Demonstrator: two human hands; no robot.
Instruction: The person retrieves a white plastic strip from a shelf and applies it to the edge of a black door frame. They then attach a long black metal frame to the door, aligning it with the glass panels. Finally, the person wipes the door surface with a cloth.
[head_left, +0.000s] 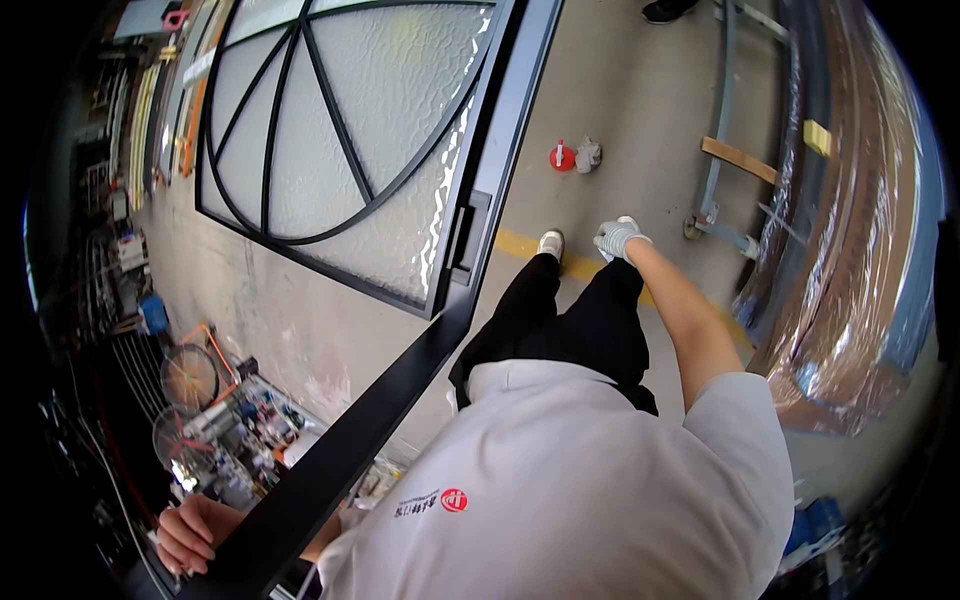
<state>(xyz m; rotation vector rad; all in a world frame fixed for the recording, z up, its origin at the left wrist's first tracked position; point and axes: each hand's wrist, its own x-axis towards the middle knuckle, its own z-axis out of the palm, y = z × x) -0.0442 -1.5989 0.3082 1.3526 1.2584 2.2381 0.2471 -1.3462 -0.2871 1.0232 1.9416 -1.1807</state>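
Observation:
A tall dark metal-framed door (400, 375) stands slanting past my left side. Its panel of rippled glass (330, 150) carries black curved and straight bars, and a recessed handle (467, 238) sits in the frame. At the lower left my bare left hand (188, 535) has its fingers curled at the frame's edge, with my forearm passing behind the frame. My right hand (622, 238), in a whitish knit glove, hangs closed in front of my right thigh, away from the door. Whether anything is inside those fingers is hidden.
A red round object (562, 156) and a crumpled grey lump (588, 155) lie on the floor ahead. Film-wrapped long panels (850, 230) lean at the right beside a metal rack (722, 120). Cluttered small items (265, 410) and a standing fan (188, 375) are at the left.

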